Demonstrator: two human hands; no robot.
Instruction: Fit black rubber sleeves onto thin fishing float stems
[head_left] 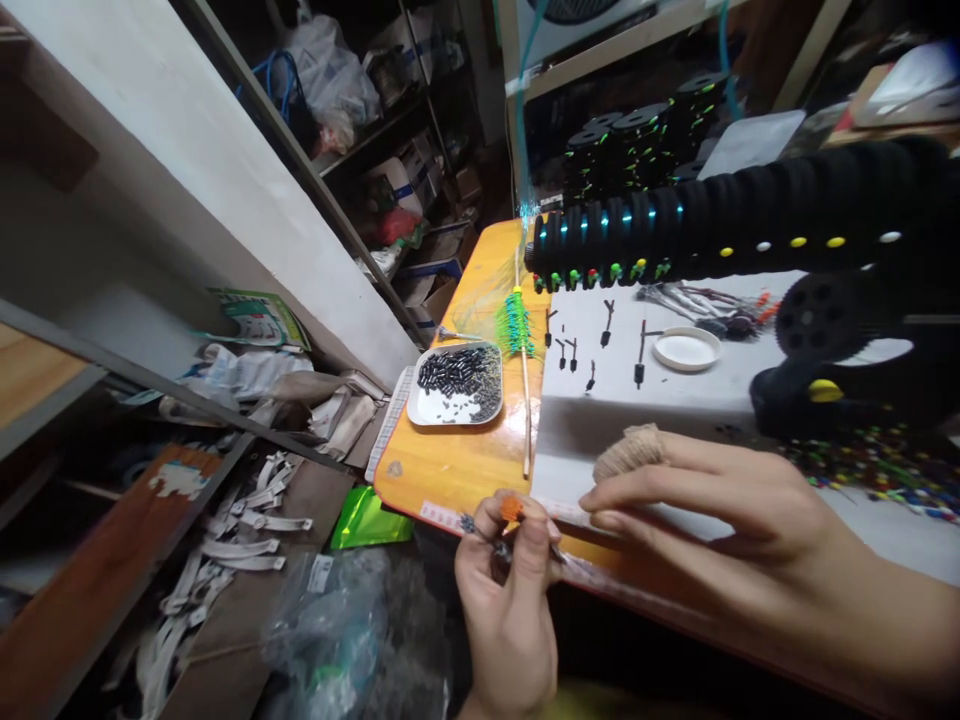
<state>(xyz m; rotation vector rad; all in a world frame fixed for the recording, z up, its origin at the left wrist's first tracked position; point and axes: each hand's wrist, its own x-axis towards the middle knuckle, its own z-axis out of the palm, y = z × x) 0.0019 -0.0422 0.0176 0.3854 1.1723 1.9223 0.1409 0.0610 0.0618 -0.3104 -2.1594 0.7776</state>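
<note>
My left hand (510,610), at the table's front edge, is closed around a small bundle with a bright orange tip (512,508). Greyish ends of what look like thin wires poke out on its left side, and the rest is hidden by the fingers. Just to the right, my right hand (727,520) has its thumb and finger pressed together; whatever they pinch, if anything, is too small to make out. Beige wrapping (630,453) covers one finger of that hand. Nearest beyond them, a thin wooden stick (526,420) lies on the orange table (427,470).
A white tray (424,415) holds small dark cylinders. Green bristly strands (516,325) surround the stick. Behind stands a black ribbed roll (720,215) with coloured beads. Several dark small parts and a white dish (686,350) sit on white paper. A wall (247,170) borders the left.
</note>
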